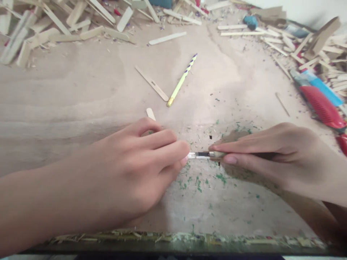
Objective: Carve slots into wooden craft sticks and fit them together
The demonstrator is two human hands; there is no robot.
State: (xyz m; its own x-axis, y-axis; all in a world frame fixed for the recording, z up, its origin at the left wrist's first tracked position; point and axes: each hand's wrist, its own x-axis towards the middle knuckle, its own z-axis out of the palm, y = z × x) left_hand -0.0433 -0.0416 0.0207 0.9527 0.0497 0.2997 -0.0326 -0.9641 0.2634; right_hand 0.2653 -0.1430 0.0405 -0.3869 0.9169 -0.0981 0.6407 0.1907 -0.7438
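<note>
Between my two hands, low over the wooden table, lies a slim strip with a dark middle and pale, shiny parts (202,154). My left hand (146,166) has its fingers curled, with the fingertips closed on the strip's left end. From the other side, my right hand (273,157) pinches the right end between thumb and finger. What the strip is made of cannot be told, as both ends are covered. A craft stick (150,113) pokes out beyond my left knuckles. Green crumbs (199,184) are scattered below the strip.
Farther off lie a yellow pencil (180,83) with a dark spiral and a slotted craft stick (152,83). Craft sticks heap up along the back left (65,21) and right (284,39). A red-handled tool (322,104) lies at right. Shavings line the near table edge (162,236).
</note>
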